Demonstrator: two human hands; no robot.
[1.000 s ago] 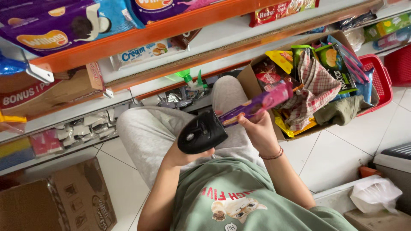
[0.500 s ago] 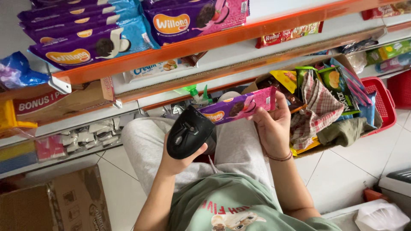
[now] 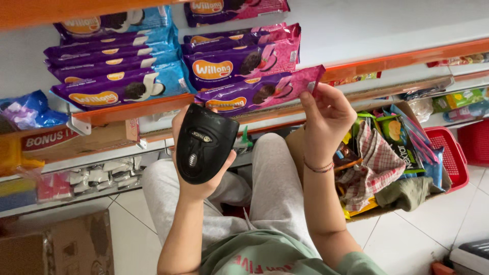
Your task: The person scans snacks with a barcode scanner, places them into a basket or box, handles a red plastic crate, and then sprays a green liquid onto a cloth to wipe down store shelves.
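Note:
My left hand [image 3: 199, 184] grips a black handheld barcode scanner [image 3: 205, 142], raised in front of the shelf. My right hand [image 3: 326, 119] holds a long purple and pink biscuit pack [image 3: 257, 94] by its right end, level with the orange shelf edge [image 3: 122, 109]. The pack's left end sits just above the scanner's head. On the shelf behind lie stacked purple and blue biscuit packs [image 3: 114, 76] and purple and pink ones [image 3: 239, 56]. I sit with my grey-trousered knees [image 3: 265, 178] below both hands.
A cardboard box [image 3: 402, 147] at the right holds snack packets, a checked cloth and a green cloth. A red basket [image 3: 453, 158] stands beside it. Another brown carton [image 3: 66, 247] sits low at the left. Lower shelves [image 3: 91, 178] hold small packets.
Both hands have risen from my lap toward the shelf. The biscuit pack now sits level with the shelf edge, and the scanner is lifted close under it.

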